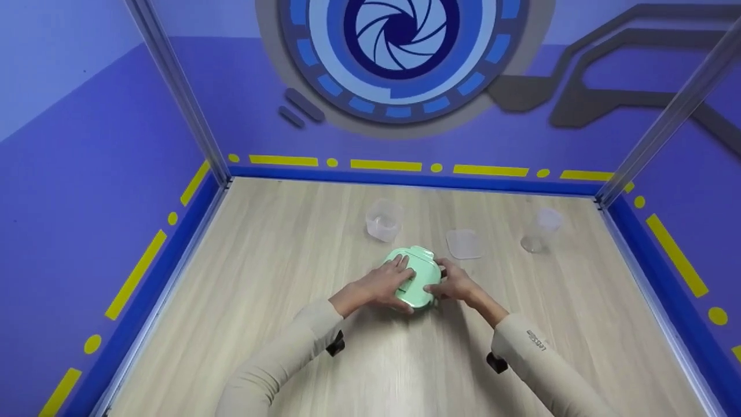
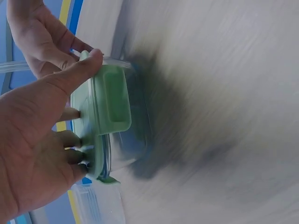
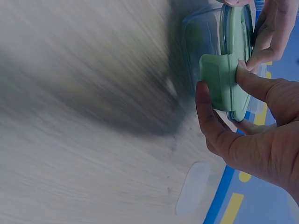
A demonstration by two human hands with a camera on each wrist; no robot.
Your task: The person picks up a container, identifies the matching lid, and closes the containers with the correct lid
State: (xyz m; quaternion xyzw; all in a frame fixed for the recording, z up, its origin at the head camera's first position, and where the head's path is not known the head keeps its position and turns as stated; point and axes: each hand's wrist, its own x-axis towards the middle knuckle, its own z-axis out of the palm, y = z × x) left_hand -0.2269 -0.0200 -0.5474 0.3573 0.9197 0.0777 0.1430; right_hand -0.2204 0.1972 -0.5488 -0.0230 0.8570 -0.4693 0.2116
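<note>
A clear-walled food container (image 2: 124,151) with a mint-green lid (image 1: 425,278) stands in front of me, between both hands. Spread over the lid's left part, my left hand (image 1: 382,285) presses its fingertips on the top, with its thumb along the near edge. My right hand (image 1: 456,284) pinches the right side, thumb on the lid and fingers at the green side flap (image 3: 215,79). That flap hangs down over the clear wall, as does the left flap (image 2: 114,100). At the far side another flap (image 1: 421,251) sticks outward.
Behind the food container sits a clear plastic tub (image 1: 384,220). A flat clear lid (image 1: 463,244) lies to its right, and a clear cup (image 1: 541,230) is farther right. Blue-purple walls (image 1: 370,139) enclose the wooden tabletop (image 1: 278,243) at the back and sides.
</note>
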